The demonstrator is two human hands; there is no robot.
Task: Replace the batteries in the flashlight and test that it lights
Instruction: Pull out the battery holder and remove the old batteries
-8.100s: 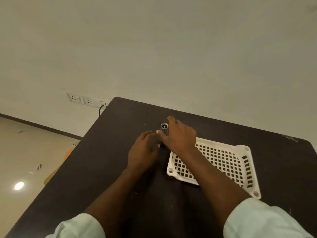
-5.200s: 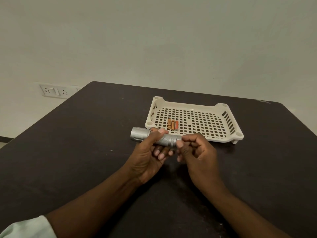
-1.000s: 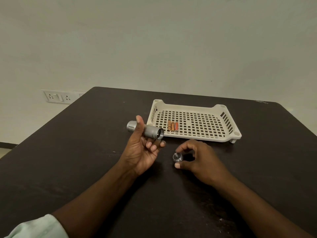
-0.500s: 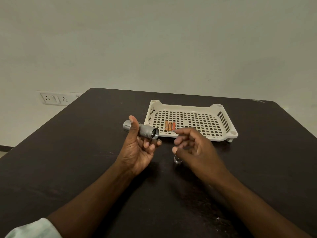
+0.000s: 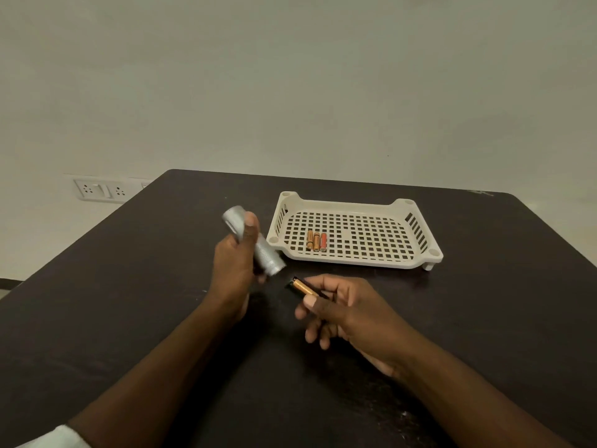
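Observation:
My left hand grips a silver flashlight body, tilted with its head up to the left and its open tail end pointing down to the right. Just below that open end, my right hand pinches a gold and black battery holder between thumb and fingers. Three small batteries, two gold and one orange-red, lie side by side in the cream perforated tray. The flashlight's tail cap is hidden, likely under my right hand.
The dark table carries the tray at its far middle. A wall socket plate sits on the wall beyond the table's left edge. A pale wall rises behind the table.
My left hand tipped the flashlight so its open end points down. My right hand left the tail cap on the table and now holds the gold and black piece beside the open end.

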